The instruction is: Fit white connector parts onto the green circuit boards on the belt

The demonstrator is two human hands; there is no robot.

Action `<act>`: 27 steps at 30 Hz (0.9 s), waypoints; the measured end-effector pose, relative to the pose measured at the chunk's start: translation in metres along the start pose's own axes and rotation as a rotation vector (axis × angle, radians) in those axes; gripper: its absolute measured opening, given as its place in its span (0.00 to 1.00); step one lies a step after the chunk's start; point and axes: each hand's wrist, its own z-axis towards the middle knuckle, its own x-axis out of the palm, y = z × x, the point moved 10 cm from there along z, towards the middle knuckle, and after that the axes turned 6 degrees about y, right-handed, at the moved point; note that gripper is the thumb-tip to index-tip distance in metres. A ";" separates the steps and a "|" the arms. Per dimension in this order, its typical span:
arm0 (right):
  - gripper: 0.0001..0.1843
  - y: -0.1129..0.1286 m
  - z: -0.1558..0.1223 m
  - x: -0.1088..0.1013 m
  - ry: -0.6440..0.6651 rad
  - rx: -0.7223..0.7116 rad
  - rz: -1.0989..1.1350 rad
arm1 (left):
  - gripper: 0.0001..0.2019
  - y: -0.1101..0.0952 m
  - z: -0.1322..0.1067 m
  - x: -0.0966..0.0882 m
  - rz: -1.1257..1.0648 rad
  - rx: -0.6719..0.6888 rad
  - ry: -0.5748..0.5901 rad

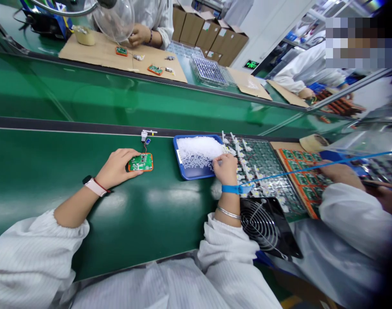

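Note:
My left hand (117, 167) grips the left edge of a green circuit board (143, 162) with an orange rim, thumb below and fingers above. Thin wires run from the board to a small white part (144, 136) lying just beyond it. My right hand (225, 168) is at the right side of a blue tray (196, 174), its fingertips pinched together over the rim. Inside the tray lies a heap of tiny white plastic pieces (199, 148). Whatever is between the right fingertips is too small to make out. A blue strap with a cord circles my right wrist.
Right of the tray stands a clear tray of wired white parts (263, 159), with a black fan (263, 223) in front. A co-worker's hand (339, 171) reaches over a panel of circuit boards (303, 171). A green divider (119, 98) runs behind; another person works beyond it.

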 end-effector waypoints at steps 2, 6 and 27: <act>0.07 0.002 -0.001 -0.004 -0.016 -0.038 0.052 | 0.26 0.001 0.000 0.001 -0.006 -0.004 0.003; 0.07 0.012 -0.007 -0.003 0.071 -0.127 0.147 | 0.26 0.001 0.000 0.002 -0.014 -0.011 0.009; 0.06 0.025 -0.016 -0.004 0.196 -0.204 0.185 | 0.27 0.004 -0.001 0.004 -0.021 -0.029 0.026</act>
